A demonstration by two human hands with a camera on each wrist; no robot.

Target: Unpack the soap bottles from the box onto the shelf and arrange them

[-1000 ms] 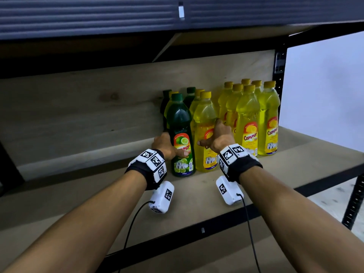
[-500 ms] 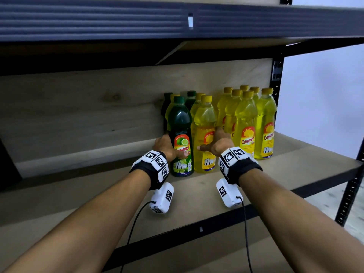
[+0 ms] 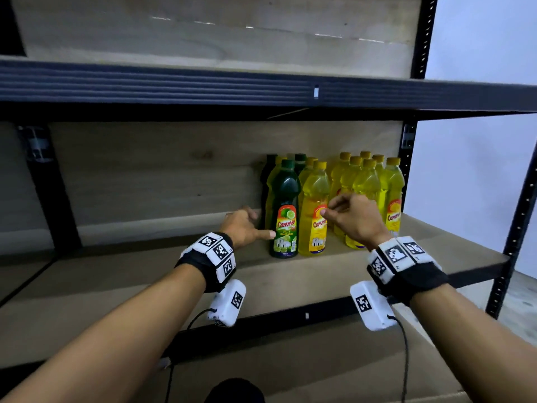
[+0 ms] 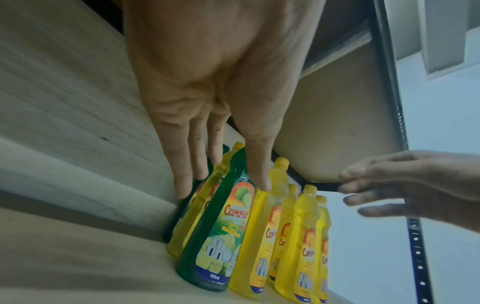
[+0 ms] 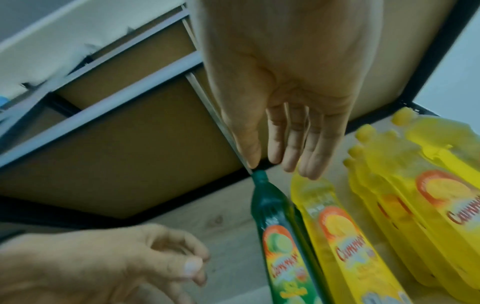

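The shelf (image 3: 290,274) is a wooden board in a dark metal frame, and another board sits above it. At about 2 o'clock on this board stands the group of yellow bottles (image 3: 366,193), upright and close together near the right post. Just at 9 o'clock from them is a second group: a green bottle (image 3: 284,210) in front, touching a yellow bottle (image 3: 313,210) at its 3 o'clock side, with more green and yellow bottles behind them. The left hand (image 3: 244,225) is just beside the green bottle, at its 9 o'clock; its fingers (image 4: 197,156) are loose and hold nothing. The right hand (image 3: 354,216) is in front of the yellow bottles; its fingers (image 5: 291,148) are relaxed and grip nothing.
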